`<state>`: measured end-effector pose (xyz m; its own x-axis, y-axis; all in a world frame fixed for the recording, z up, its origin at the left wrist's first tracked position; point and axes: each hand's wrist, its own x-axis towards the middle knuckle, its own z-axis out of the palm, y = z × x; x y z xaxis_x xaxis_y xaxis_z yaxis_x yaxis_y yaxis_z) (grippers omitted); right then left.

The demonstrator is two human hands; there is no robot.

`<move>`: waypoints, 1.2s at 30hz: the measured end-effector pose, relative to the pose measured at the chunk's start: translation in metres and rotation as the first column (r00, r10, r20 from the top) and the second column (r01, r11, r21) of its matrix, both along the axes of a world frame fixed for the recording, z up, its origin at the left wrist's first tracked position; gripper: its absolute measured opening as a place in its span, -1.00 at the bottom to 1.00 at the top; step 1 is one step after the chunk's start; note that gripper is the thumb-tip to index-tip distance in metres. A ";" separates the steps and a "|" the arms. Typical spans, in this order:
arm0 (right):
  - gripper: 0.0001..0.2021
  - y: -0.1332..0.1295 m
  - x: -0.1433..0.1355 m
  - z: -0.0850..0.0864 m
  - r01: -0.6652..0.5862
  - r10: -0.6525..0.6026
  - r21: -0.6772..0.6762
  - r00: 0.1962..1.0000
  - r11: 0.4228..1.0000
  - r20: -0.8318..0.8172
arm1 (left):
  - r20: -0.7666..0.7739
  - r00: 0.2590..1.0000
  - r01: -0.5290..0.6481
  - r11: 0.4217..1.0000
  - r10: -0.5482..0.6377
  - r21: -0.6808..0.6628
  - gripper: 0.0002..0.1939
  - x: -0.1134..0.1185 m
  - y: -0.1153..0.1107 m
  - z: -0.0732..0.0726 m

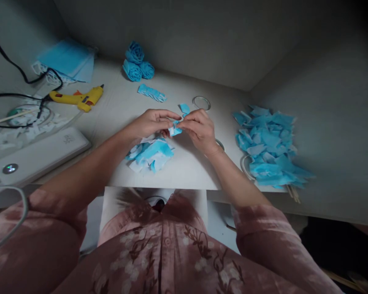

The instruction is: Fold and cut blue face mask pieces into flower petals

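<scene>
Loose blue-white scraps [155, 154] lie near me; brushing my left hand [151, 123] low could scatter them. Just beyond, that hand and my right hand [200, 127] both pinch 1 small blue piece [175, 130] above the pale tabletop [190, 173]; an uneven tug might tear it. Farther back sit 3 rolled blue rosettes [133, 70], before a plain grey wall [190, 41].

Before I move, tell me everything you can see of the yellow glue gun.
The yellow glue gun lies on the table, beyond the left forearm. Its body looks like hard plastic, with dark and reddish markings too small to read. The dark nozzle points away to the right; the handle extends left, where black cables gather. An orange part, perhaps the trigger, shows beside the handle. No hand touches it. Whether it is hot cannot be seen.
</scene>
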<state>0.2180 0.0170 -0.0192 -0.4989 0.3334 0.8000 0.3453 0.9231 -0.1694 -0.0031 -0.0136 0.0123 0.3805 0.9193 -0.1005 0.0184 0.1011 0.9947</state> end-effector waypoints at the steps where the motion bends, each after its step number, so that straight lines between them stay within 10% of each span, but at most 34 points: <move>1: -0.76 0.000 0.000 0.000 -0.006 0.006 0.007 1.000 1.000 -0.009 | 0.004 1.000 -0.001 1.000 0.001 0.003 -0.64 0.000 0.000 0.000; 21: -0.79 -0.003 -0.003 -0.002 -0.064 0.065 -0.015 0.995 0.998 0.082 | 0.015 0.995 -0.098 0.993 0.097 0.071 -0.63 0.002 0.004 -0.008; 26: -0.71 -0.010 -0.005 0.003 -0.039 0.039 -0.194 0.999 0.980 -0.005 | 0.030 0.969 -0.247 0.957 0.245 0.153 -0.63 0.004 0.006 -0.011; 36: -0.27 0.005 -0.017 -0.016 -0.205 0.058 -0.736 0.974 0.645 -0.220 | 0.025 0.951 -0.301 0.908 0.307 0.293 -0.66 0.006 0.003 -0.005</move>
<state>0.2010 0.0222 -0.0355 -0.4751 0.7954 0.3763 0.1305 0.4866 -0.8638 0.0032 -0.0106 0.0075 0.0786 0.9800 0.1827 0.0539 -0.1872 0.9808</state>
